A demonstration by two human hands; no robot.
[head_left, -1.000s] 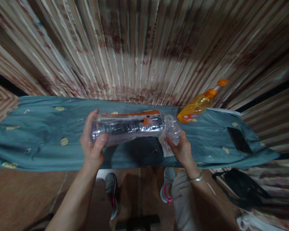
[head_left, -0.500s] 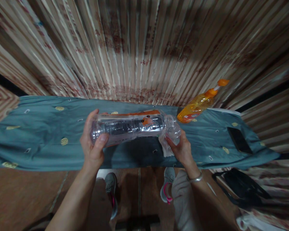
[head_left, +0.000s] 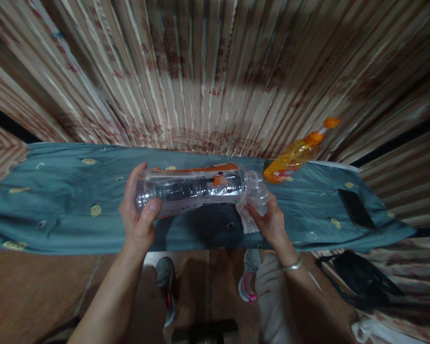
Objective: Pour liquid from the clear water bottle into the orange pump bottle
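I hold a clear plastic bottle point(head_left: 197, 188) with an orange and black label sideways above a table covered by a teal cloth point(head_left: 68, 210). My left hand point(head_left: 138, 215) is wrapped round the bottle's base end on the left. My right hand point(head_left: 270, 222) grips the neck end on the right, with a white cloth point(head_left: 245, 217) pinched against it under the fingers. A silver bracelet sits on my right wrist.
An orange bottle with an orange cap point(head_left: 295, 155) stands tilted at the table's back right. A dark phone point(head_left: 356, 209) lies on the cloth at the far right. A striped curtain point(head_left: 215, 71) hangs behind. A black bag point(head_left: 358, 279) lies on the floor at right.
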